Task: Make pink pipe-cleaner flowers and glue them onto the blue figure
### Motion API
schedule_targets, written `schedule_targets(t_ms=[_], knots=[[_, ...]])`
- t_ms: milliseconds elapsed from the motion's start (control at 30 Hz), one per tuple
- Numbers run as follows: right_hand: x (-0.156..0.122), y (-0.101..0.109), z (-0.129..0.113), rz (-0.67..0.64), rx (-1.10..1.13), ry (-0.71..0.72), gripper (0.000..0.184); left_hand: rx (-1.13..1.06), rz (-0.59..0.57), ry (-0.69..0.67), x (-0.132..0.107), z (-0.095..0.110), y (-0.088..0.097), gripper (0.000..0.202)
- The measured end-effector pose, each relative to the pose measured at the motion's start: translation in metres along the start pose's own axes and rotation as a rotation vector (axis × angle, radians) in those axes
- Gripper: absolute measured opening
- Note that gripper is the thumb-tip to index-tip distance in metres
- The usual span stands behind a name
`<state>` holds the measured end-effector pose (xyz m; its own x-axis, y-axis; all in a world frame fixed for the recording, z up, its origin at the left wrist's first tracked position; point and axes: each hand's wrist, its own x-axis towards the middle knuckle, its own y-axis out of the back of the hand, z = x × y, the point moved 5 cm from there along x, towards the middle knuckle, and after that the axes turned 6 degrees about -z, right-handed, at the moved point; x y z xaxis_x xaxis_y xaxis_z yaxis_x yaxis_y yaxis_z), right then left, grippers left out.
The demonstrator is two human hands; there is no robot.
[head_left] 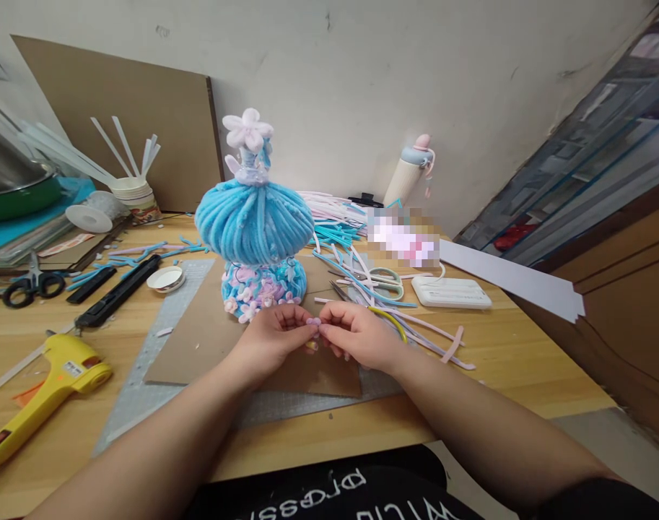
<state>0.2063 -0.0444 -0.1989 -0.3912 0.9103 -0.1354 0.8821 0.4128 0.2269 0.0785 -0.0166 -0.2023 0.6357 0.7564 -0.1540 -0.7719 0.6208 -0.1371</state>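
My left hand [275, 334] and my right hand [356, 334] meet over a brown cardboard sheet [199, 339], fingers pinched together on a small lilac pipe-cleaner piece [313, 322]. Just behind them stands a blue pipe-cleaner figure [255, 217] with a white flower on top and a base of small pink and blue flowers. A yellow-green pipe cleaner [390, 318] lies by my right hand.
A yellow glue gun [53, 379] lies at the front left. Scissors [32, 283], a black utility knife [118, 290], a cup of glue sticks [134, 191] and a small lid [165, 279] sit left. Loose pipe cleaners [356, 267], a white box [451, 292] and a bottle [410, 172] are right.
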Motion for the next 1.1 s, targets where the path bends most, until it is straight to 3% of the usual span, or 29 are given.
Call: schedule_targets(t_ms=[133, 333, 567, 833, 1100], knots=[[0.0, 0.001, -0.005, 0.049, -0.074, 0.039, 0.01, -0.138, 0.035, 0.031, 0.0, -0.008, 0.003, 0.019], [0.003, 0.002, -0.002, 0.125, 0.039, 0.08, 0.015, -0.365, 0.044, 0.012, 0.002, -0.011, 0.001, 0.016], [0.002, 0.003, -0.001, 0.153, 0.136, 0.079, 0.017, 0.024, 0.071, -0.143, 0.0, 0.001, 0.001, 0.018], [0.002, 0.001, 0.002, 0.092, 0.17, 0.061, 0.019, 0.136, 0.006, -0.154, -0.001, 0.002, -0.002, 0.018], [0.003, -0.001, -0.001, 0.073, 0.098, -0.007, 0.021, 0.232, 0.073, -0.201, -0.003, 0.008, -0.001, 0.016]])
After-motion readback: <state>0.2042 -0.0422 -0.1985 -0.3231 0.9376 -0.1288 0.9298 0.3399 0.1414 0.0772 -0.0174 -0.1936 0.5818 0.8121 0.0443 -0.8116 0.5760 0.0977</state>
